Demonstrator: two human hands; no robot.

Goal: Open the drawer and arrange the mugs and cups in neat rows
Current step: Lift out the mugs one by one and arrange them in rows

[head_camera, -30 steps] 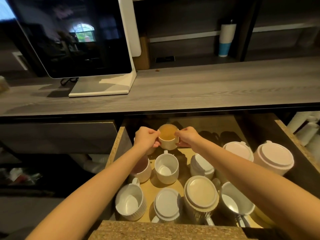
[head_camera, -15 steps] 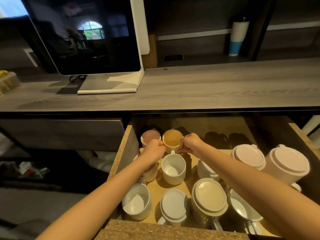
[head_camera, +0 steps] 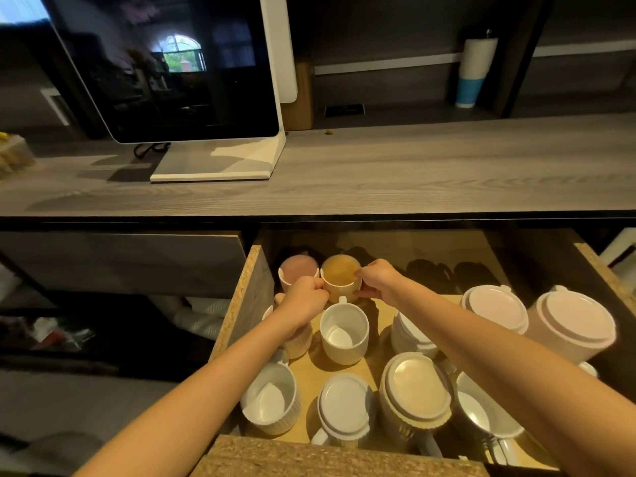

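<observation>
The wooden drawer (head_camera: pixel 241 304) stands pulled out below the counter. A white cup with a yellow inside (head_camera: pixel 339 275) sits at its back left, beside a white cup with a pink inside (head_camera: pixel 296 270). My left hand (head_camera: pixel 303 302) and my right hand (head_camera: pixel 377 278) pinch the yellow cup from either side. In front of it stand an upright white mug (head_camera: pixel 344 333), a ribbed white mug (head_camera: pixel 270 397) and several upturned mugs (head_camera: pixel 416 390). A ribbed cup lies mostly hidden under my left hand.
Two large upturned white mugs (head_camera: pixel 571 325) crowd the drawer's right side. The grey counter (head_camera: pixel 378 173) overhangs the drawer's back and carries a white-framed screen (head_camera: pixel 179 67). A blue and white tumbler (head_camera: pixel 473 77) stands on a shelf behind. The drawer's front edge (head_camera: pixel 327 457) lies nearest me.
Both hands have moved the yellow cup back and down into the drawer next to the pink cup. My left hand has slid lower on its side. The view has shifted left.
</observation>
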